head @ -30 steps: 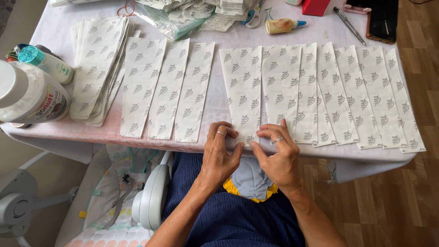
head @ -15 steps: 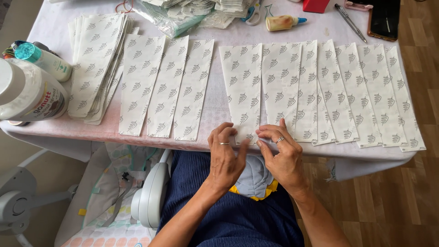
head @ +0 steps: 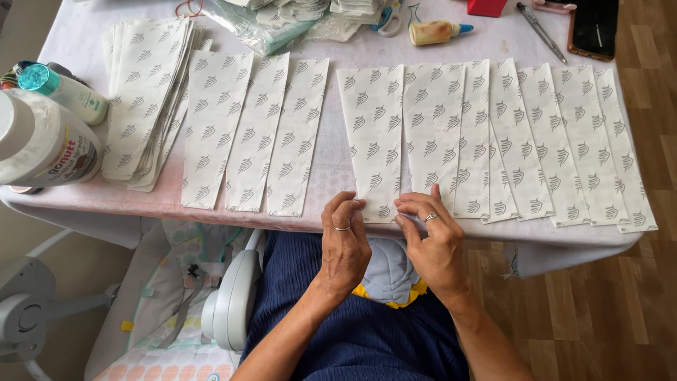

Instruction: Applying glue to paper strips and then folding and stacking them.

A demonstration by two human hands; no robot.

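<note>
Head view: printed paper strip (head: 372, 137) lying flat on table (head: 331, 176), long axis running away from the body, near end at the table edge. Near end pinched from both sides, left hand (head: 345, 243) and right hand (head: 431, 243) equally close, fingers curled shut on it. Further strips (head: 564, 141) overlapping rightward, stack (head: 144, 106) and white jar (head: 39, 141) well apart to the left.

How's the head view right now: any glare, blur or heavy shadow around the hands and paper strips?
Head view: soft, even light, no glare on the paper strips; left hand and right hand sharp, casting only faint shadows; the white jar at the left edge looks stretched.
</note>
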